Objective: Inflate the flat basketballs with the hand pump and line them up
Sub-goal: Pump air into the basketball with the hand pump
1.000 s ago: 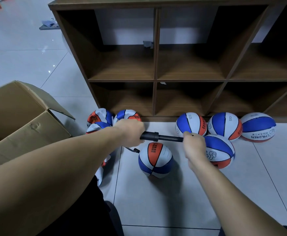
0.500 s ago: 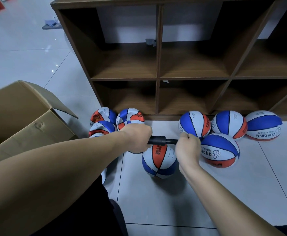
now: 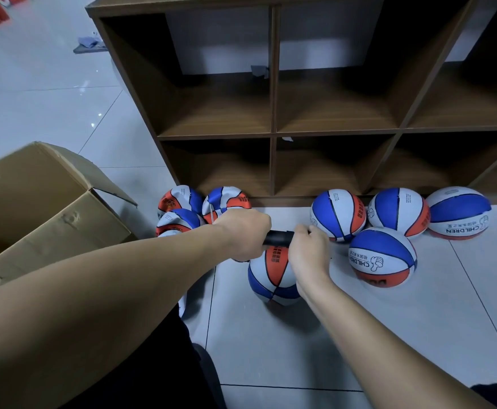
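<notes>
A black hand pump (image 3: 278, 238) lies level between my hands above a blue, white and orange basketball (image 3: 272, 278) on the floor. My left hand (image 3: 245, 233) grips the pump barrel. My right hand (image 3: 309, 252) grips its handle, pushed in close to the barrel. Several round basketballs sit to the right: one (image 3: 337, 215) and another (image 3: 397, 212) by the shelf base, one (image 3: 458, 212) at the far right, one (image 3: 381, 256) nearer me. Several flat, dented balls (image 3: 179, 202) are heaped at the left behind my forearm.
A dark wooden cubby shelf (image 3: 274, 134) stands on the floor behind the balls. An open cardboard box (image 3: 43, 202) is at the left. The floor is pale grey tile (image 3: 389, 335). My dark trousers (image 3: 153, 364) fill the bottom.
My right hand has pushed the pump handle leftward into the barrel, so the visible rod has shortened to nothing. My left hand stays on the barrel.
</notes>
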A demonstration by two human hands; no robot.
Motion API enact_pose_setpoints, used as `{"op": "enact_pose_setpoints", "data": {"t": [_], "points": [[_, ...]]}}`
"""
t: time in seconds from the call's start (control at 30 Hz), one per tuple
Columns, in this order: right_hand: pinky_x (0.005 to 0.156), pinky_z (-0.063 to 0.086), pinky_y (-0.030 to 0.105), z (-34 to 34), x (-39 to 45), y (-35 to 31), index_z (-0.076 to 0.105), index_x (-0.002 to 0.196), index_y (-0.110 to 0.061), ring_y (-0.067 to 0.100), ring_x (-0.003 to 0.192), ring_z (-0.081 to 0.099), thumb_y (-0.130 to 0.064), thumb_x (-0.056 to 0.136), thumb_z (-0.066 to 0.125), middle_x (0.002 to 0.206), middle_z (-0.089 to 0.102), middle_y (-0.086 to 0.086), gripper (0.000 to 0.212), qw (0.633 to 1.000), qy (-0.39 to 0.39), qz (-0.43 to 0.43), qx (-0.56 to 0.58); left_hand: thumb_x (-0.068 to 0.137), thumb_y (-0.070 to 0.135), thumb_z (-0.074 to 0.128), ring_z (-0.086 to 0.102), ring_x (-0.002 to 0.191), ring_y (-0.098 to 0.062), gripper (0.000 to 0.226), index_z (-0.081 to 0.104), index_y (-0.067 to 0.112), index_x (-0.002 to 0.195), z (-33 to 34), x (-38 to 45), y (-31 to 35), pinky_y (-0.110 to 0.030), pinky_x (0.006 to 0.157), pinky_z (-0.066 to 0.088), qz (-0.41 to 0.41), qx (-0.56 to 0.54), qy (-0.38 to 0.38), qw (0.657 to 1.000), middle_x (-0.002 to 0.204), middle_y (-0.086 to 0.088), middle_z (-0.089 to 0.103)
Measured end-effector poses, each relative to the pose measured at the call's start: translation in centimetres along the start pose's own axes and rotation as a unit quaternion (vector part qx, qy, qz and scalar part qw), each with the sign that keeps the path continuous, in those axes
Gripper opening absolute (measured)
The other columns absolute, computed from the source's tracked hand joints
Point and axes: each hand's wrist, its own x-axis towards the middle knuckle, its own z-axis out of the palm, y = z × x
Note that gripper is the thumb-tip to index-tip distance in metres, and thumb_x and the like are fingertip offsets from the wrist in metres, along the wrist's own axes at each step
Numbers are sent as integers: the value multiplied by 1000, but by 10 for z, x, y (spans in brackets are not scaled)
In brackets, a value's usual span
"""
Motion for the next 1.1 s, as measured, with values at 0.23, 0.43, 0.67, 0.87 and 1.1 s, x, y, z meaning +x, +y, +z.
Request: {"op": "enact_pose_setpoints", "data": {"t": [0.23,0.43,0.67,0.87,1.1], "points": [[58,32,35,-11,13,5,40,68,-16,22,63,40,-19,98,48,65,41,1,31,999,-45,8,-13,101,37,62,67,67,-21,18,62,21,94,4,4,3,-35,61,59,10,-22,-13,1000,76,-2,65],[56,24,35,-36,26,2,34,64,-17,23,61,32,-12,97,52,61,35,1,38,999,-16,-1,-42,100,38,63,65,71,-18,15,64,25,94,1,4,-9,-38,68,61,4,-35,-28,999,80,1,65],[62,26,42,-56,47,9,28,66,-20,24,66,27,-17,90,52,62,27,1,34,998,30,53,-3,101,43,64,58,70,-14,28,53,29,79,-1,4,-34,-30,60,43,-11,-34,-47,998,80,3,62],[58,26,37,-35,36,4,34,63,-14,24,60,31,-14,97,48,62,36,3,37,996,65,0,-56,103,45,64,61,70,-18,24,63,23,93,0,5,-23,-32,62,51,13,-49,-42,998,80,1,63],[62,29,39,-15,19,2,35,64,-15,24,63,36,-14,100,46,65,40,3,38,997,52,-37,-43,104,43,62,64,71,-19,22,63,22,97,-5,3,-10,-39,70,63,31,-19,4,999,79,1,62]]}}
